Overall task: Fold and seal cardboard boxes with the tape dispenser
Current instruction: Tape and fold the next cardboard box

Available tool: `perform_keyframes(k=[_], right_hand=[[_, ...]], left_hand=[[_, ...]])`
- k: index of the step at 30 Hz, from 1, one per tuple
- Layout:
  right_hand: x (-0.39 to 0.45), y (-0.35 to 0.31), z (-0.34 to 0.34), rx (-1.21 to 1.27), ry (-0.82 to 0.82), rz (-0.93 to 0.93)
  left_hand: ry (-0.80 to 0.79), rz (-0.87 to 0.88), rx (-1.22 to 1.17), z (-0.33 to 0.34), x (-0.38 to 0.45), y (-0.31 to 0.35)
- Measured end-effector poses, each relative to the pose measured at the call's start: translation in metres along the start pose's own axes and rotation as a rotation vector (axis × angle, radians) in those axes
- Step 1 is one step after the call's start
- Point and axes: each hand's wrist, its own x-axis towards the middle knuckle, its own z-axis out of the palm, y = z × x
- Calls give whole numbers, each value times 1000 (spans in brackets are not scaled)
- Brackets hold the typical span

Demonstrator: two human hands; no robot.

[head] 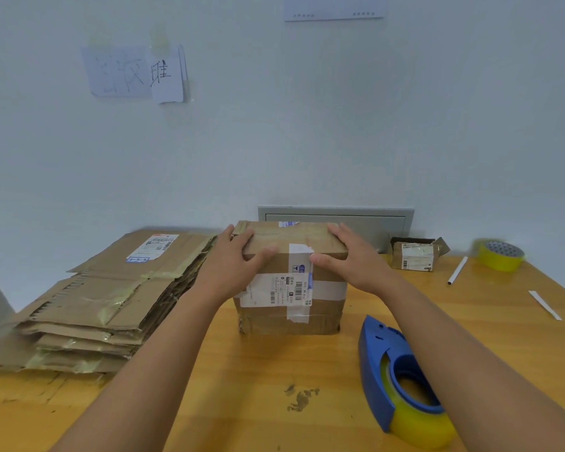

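Note:
A brown cardboard box (307, 313) with white labels and old tape stands upright in the middle of the wooden table (248, 402). My left hand (234, 259) lies over its top left edge, fingers on the closed flaps and thumb down the front face. My right hand (353, 256) lies the same way over the top right edge. Both hands press the flaps flat. A blue tape dispenser (402, 383) with a yellowish tape roll lies on the table at the near right, apart from both hands.
A stack of flattened cardboard boxes (101, 301) fills the table's left side. At the back right sit a small opened box (415, 254), a yellow tape roll (501, 254), a white pen (458, 270) and a white strip (545, 305). The wall is close behind.

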Motion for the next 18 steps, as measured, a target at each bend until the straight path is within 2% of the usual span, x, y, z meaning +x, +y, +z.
perform_keyframes(k=[4,11,18], right_hand=[[1,2,3,28,25,25],[2,-1,3,-93,22,-16],[0,-3,0,-225,-3,-89]], left_hand=[[-11,-1,29,-1,1,-3],[-32,23,116,-1,2,-3],[-85,101,334,-3,4,4]])
